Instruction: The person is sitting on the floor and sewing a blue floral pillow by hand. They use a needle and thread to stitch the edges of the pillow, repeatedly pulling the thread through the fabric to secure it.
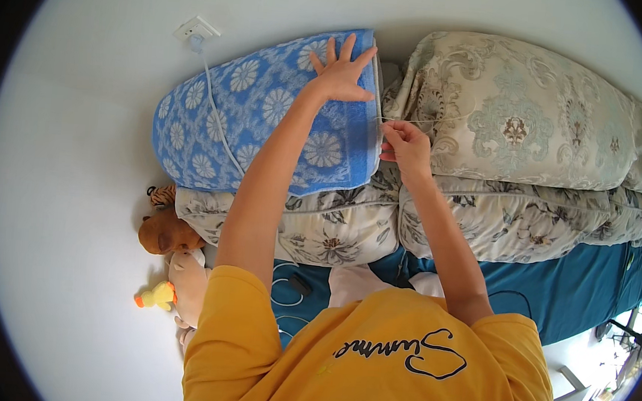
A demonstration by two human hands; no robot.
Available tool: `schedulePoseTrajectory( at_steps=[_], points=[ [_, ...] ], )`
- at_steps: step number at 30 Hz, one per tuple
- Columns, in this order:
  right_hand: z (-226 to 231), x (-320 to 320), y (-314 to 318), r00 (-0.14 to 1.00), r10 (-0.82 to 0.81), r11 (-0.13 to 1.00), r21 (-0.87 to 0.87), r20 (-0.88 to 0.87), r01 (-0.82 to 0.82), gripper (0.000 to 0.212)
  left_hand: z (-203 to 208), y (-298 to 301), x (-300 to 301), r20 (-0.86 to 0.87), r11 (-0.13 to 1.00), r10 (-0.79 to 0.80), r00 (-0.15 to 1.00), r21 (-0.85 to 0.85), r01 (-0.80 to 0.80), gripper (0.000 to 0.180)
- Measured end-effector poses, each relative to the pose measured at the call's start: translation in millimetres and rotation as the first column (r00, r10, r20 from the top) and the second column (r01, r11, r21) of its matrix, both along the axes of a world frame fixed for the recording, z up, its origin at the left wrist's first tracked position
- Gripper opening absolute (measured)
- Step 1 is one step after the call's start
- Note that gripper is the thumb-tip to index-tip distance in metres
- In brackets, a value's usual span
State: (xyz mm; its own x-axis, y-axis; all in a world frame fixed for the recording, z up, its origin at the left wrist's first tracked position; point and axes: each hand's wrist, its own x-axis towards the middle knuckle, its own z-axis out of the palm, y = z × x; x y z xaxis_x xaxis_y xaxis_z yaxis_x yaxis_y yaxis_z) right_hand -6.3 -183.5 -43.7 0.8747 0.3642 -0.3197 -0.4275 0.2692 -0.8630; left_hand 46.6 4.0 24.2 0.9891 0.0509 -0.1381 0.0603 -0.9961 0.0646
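Observation:
A blue pillow-like bundle (pixel 268 106) with white flowers lies against the wall. My left hand (pixel 342 78) rests flat on its right end, fingers spread wide. At that same right edge my right hand (pixel 408 148) is closed in a pinch. A thin pale thread (pixel 433 121) runs from the bundle's edge past my fingertips and over the neighbouring cushion; the pinch appears to be on this thread. Whether a needle is between the fingertips is too small to tell. A white cord (pixel 218 121) crosses the left part of the bundle.
A large beige patterned cushion (pixel 524 111) stands to the right. Flowered cushions (pixel 341 228) lie below, on a teal sheet (pixel 578 285). A wall socket (pixel 197 29) feeds the white cord. Stuffed toys (pixel 186 280) sit at left. Cables (pixel 283 292) lie near my body.

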Motion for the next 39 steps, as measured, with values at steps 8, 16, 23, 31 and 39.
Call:
schedulePoseTrajectory(
  at_steps=[8,16,23,31,39],
  points=[
    [-9.4,-2.6,18.1,0.998,-0.037,0.999,0.008,-0.050,0.038,0.015,1.6,-0.2,-1.1,-0.011,1.000,-0.005,1.000,-0.025,0.005,0.102],
    [-1.0,-1.4,15.2,0.998,-0.062,0.997,0.034,-0.031,0.063,0.015,3.2,-1.4,-1.9,-0.009,0.999,-0.002,1.000,-0.045,0.002,0.103],
    [-0.3,-4.5,11.6,0.997,-0.046,0.998,0.045,-0.054,0.048,0.016,7.0,-3.4,-3.1,-0.025,0.998,0.003,1.000,-0.057,-0.004,0.102],
    [-3.5,0.6,17.0,0.999,-0.025,0.999,0.040,-0.040,0.026,0.016,5.8,-3.9,-2.4,-0.021,0.998,0.006,1.000,-0.057,-0.007,0.102],
    [-4.9,6.8,17.8,0.991,0.025,0.995,0.103,-0.130,-0.011,0.015,5.9,-1.9,-1.6,-0.028,0.998,0.006,1.000,-0.062,-0.008,0.101]
  ],
)
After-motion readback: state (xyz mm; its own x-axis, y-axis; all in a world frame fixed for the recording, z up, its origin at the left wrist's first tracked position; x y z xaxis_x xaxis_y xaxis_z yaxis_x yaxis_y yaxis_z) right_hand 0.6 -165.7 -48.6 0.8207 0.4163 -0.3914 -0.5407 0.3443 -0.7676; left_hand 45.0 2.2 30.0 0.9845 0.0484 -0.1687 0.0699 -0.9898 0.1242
